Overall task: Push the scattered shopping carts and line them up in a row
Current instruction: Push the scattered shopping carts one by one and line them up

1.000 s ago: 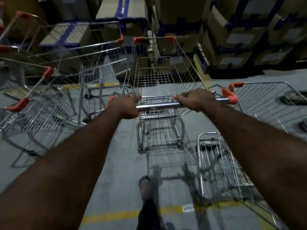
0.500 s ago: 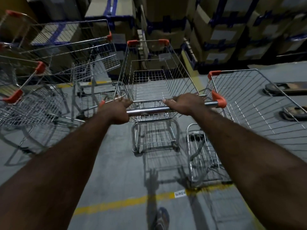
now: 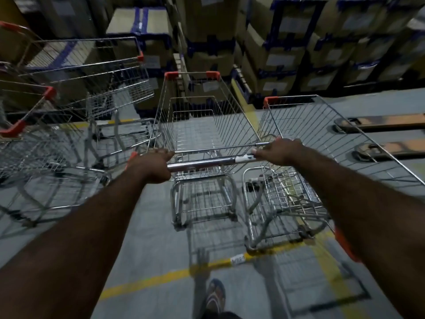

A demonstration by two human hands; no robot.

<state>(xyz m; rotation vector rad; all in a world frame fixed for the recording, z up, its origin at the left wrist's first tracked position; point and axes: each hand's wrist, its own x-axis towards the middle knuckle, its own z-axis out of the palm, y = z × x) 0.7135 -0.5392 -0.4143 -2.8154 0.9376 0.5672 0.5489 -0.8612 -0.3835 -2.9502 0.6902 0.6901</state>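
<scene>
**Both hands on the middle cart's handle**

While a sandalled foot [image 3: 215,295] stands by the yellow floor line [image 3: 147,280], the left hand [image 3: 153,165] and right hand [image 3: 279,151] each keep a clenched grip on the handle bar [image 3: 207,161] of the middle cart [image 3: 200,125]. A second cart [image 3: 322,134] sits just beside it on the right, more carts [image 3: 69,100] on the left, stacked boxes [image 3: 287,42] beyond.

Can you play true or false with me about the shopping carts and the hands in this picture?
1. Both hands hold the cart's handle bar. True: the left hand and right hand grip it.
2. The pushed cart is full of groceries. False: its basket is empty.
3. Another cart stands on its right. True.
4. The floor line is red. False: it is yellow.
5. Stacked cardboard boxes stand ahead. True.
</scene>
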